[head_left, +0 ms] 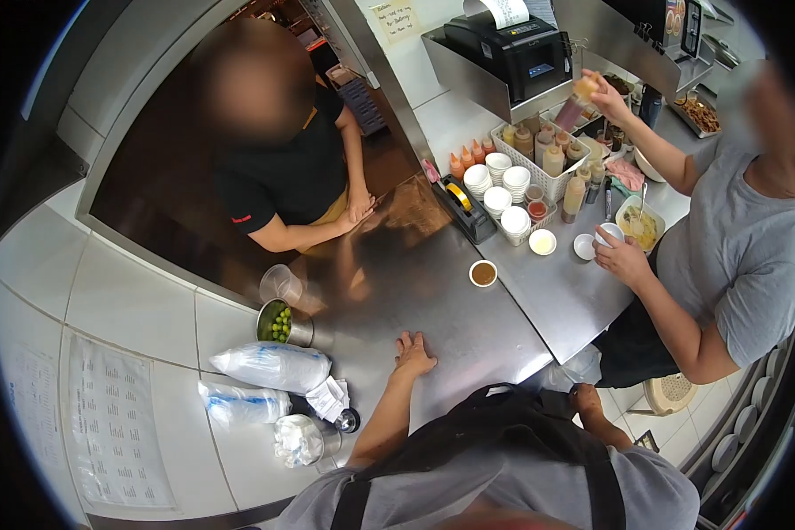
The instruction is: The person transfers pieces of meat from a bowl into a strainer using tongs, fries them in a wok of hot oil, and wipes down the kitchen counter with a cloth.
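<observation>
Left hand is resting on the steel counter, frame centre
Its fingers are lying apart — the right hand is hanging near a plastic bag, lower right, grip impossible to tell.

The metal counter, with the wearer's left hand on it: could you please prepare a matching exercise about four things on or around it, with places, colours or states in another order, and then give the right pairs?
Things
1. The left hand
2. The cup nearest that hand
3. The green fruits
4. The printer

Places, colours or states
A. Inside a metal container
B. Black, with white paper coming out
C. Resting on the counter
D. Holding something brown

Right pairs: 1-C, 2-D, 3-A, 4-B
</observation>
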The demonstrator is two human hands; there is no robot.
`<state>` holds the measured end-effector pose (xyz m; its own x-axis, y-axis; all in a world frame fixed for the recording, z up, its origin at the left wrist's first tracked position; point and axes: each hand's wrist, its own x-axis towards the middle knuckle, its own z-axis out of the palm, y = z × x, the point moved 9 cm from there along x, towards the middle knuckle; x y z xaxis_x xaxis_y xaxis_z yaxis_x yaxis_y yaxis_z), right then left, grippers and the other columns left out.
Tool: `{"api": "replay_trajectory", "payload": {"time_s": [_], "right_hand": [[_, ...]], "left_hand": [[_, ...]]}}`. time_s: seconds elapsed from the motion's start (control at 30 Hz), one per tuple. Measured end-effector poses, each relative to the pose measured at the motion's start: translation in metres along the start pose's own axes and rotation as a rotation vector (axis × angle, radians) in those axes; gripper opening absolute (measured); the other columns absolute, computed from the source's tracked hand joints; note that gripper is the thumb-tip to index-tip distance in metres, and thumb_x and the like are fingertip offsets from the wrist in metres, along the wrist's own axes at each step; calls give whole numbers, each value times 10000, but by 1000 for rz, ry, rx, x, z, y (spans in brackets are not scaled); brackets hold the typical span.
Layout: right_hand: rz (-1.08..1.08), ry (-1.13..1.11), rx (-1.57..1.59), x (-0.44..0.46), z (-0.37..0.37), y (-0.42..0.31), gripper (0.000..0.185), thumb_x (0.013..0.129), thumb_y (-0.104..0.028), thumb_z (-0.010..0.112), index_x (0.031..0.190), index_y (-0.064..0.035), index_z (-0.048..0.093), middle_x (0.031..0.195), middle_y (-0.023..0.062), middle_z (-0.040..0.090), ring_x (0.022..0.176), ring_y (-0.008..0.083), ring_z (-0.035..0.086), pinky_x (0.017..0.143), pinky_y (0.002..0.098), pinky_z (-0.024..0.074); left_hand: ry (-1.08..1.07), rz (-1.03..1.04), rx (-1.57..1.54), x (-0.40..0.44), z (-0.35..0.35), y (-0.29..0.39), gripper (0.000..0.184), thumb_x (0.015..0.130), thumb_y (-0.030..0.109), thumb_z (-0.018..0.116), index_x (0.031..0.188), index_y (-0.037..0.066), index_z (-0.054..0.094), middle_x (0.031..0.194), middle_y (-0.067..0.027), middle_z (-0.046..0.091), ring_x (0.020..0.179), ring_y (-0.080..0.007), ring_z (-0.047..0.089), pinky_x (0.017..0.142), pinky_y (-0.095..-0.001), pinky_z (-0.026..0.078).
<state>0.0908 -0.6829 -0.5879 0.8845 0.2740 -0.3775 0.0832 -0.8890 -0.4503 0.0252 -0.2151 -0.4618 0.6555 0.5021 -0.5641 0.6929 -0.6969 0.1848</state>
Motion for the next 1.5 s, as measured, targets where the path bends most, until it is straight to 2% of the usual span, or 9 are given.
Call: {"api": "replay_trajectory", "payload": {"time_s": [0.7, 1.5], "right_hand": [[43, -19, 21, -3, 3, 2, 184, 727, -149, 559, 796, -39, 689, 816, 216, 647, 805, 362, 643, 749, 437, 516], [19, 9, 68, -2, 16, 10, 174, 703, -136, 559, 769, -26, 677, 803, 214, 644, 805, 372, 635, 743, 446, 506]], "left_hand": [[-18, 1, 15, -3, -2, 3, 883, 713, 273, 694, 1437, 122, 211, 1508, -169, 9, 1387, -388, 47, 1065, -550, 252], [-5, 7, 18, 3, -1, 0, 898, 690, 270, 707, 1432, 131, 222, 1501, -167, 21, 1383, -397, 58, 1057, -554, 264]]}}
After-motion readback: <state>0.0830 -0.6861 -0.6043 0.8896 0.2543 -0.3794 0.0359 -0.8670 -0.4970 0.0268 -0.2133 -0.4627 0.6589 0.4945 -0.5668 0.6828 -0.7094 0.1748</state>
